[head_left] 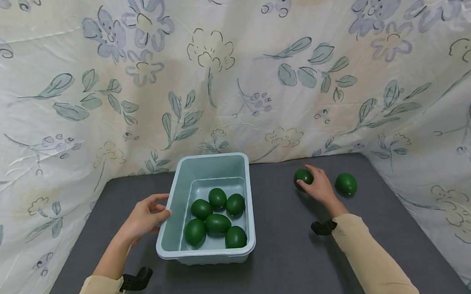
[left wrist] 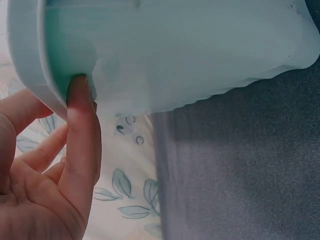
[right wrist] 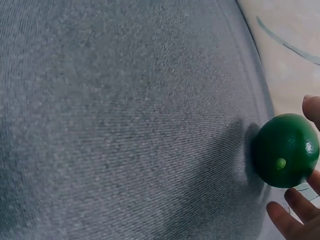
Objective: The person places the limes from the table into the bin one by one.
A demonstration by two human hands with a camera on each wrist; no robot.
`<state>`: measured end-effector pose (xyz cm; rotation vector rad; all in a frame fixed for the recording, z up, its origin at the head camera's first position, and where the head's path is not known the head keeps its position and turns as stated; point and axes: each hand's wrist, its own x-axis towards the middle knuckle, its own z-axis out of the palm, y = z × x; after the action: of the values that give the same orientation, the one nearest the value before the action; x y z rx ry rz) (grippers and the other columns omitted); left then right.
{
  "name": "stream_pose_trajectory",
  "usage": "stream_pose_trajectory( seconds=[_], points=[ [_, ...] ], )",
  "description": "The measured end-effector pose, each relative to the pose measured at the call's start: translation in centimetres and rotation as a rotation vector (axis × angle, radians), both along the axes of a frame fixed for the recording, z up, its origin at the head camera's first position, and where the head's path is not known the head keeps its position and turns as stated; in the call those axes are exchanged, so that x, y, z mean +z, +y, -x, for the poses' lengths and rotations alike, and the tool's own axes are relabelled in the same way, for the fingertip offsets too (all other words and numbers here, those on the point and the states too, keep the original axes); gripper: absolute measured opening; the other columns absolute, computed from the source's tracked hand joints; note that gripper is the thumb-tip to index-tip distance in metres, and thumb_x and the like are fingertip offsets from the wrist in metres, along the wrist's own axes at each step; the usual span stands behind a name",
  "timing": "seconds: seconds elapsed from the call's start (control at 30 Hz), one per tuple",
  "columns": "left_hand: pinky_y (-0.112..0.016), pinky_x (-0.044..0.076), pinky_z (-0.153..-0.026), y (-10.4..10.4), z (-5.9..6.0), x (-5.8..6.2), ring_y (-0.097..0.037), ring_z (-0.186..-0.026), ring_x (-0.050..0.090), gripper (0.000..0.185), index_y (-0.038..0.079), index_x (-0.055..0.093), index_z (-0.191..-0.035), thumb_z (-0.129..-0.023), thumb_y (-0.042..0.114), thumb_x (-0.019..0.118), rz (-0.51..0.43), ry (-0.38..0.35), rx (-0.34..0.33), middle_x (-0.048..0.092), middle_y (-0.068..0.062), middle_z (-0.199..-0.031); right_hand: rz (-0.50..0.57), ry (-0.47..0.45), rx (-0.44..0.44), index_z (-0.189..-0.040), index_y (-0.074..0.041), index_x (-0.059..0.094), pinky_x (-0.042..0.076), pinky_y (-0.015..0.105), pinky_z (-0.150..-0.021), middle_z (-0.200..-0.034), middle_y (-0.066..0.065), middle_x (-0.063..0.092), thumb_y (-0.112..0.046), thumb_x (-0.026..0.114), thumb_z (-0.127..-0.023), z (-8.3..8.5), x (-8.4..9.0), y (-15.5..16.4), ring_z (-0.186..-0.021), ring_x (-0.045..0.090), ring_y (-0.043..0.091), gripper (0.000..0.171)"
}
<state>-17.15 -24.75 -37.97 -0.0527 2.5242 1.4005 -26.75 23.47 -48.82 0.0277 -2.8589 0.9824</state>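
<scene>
A pale green plastic bin [head_left: 206, 253] stands on the dark table with several smooth green limes [head_left: 218, 224] in it. My left hand [head_left: 144, 218] pinches the bin's left rim between thumb and finger; the left wrist view shows these fingertips at the rim [left wrist: 45, 55]. Over toward the back right, my right hand [head_left: 319, 187] holds a lime [head_left: 302, 176] between thumb and fingers. Its small light green stem spot faces the right wrist camera on the glossy lime [right wrist: 280, 152]. To the right of that hand lies another lime [head_left: 346, 184].
The dark grey cloth-covered table [head_left: 284, 253] ends at the back against a floral curtain [head_left: 225, 116], which also hangs along both sides. A black band [head_left: 137, 279] sits on the left wrist and another band [head_left: 324, 227] on the right.
</scene>
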Motion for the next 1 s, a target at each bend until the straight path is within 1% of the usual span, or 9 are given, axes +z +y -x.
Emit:
stream_pose_trajectory(
  seconds=[0.27, 0.5, 0.8, 0.87, 1.0],
  points=[
    [-0.039, 0.056, -0.062, 0.0, -0.1, 0.1, -0.02, -0.08, 0.063, 0.056, 0.007, 0.035, -0.138, -0.088, 0.012, 0.06, -0.006, -0.004, -0.006, 0.055, -0.019, -0.105, 0.02, -0.014, -0.004, -0.141, -0.001, 0.031, 0.035, 0.06, -0.092, -0.136, 0.033, 0.031, -0.03, 0.058, -0.089, 0.3, -0.8, 0.3, -0.118, 0.038, 0.048, 0.065],
    [-0.041, 0.055, -0.062, 0.1, -0.2, 0.3, -0.02, -0.081, 0.063, 0.057, 0.006, 0.035, -0.139, -0.089, 0.013, 0.06, -0.016, -0.001, -0.014, 0.055, -0.018, -0.104, 0.059, -0.018, -0.028, -0.14, -0.004, 0.033, 0.039, 0.059, -0.087, -0.131, 0.03, 0.037, -0.029, 0.058, -0.089, 0.3, -1.3, 0.2, -0.112, 0.044, 0.046, 0.062],
    [-0.041, 0.055, -0.063, 0.1, -0.2, 0.2, -0.02, -0.08, 0.063, 0.056, 0.007, 0.036, -0.138, -0.088, 0.013, 0.06, -0.005, -0.007, -0.007, 0.055, -0.019, -0.104, 0.072, 0.016, -0.023, -0.139, -0.005, 0.035, 0.04, 0.058, -0.085, -0.124, 0.029, 0.043, -0.027, 0.059, -0.088, 0.0, -1.5, 0.0, -0.107, 0.047, 0.045, 0.06],
    [-0.041, 0.055, -0.062, 0.1, -0.3, 0.3, -0.02, -0.08, 0.063, 0.056, 0.005, 0.034, -0.138, -0.089, 0.013, 0.06, -0.004, 0.003, -0.017, 0.055, -0.019, -0.104, 0.075, 0.021, -0.019, -0.139, -0.005, 0.036, 0.04, 0.058, -0.085, -0.124, 0.029, 0.043, -0.026, 0.06, -0.088, -0.1, -1.4, 0.0, -0.107, 0.047, 0.044, 0.06],
    [-0.04, 0.055, -0.062, 0.1, -0.3, 0.3, -0.02, -0.079, 0.063, 0.056, 0.006, 0.035, -0.138, -0.088, 0.012, 0.06, -0.003, 0.005, -0.012, 0.055, -0.019, -0.104, 0.07, 0.032, -0.005, -0.139, -0.005, 0.036, 0.04, 0.058, -0.087, -0.127, 0.028, 0.042, -0.025, 0.061, -0.088, -0.3, -1.0, 0.0, -0.109, 0.047, 0.044, 0.06]
  ],
)
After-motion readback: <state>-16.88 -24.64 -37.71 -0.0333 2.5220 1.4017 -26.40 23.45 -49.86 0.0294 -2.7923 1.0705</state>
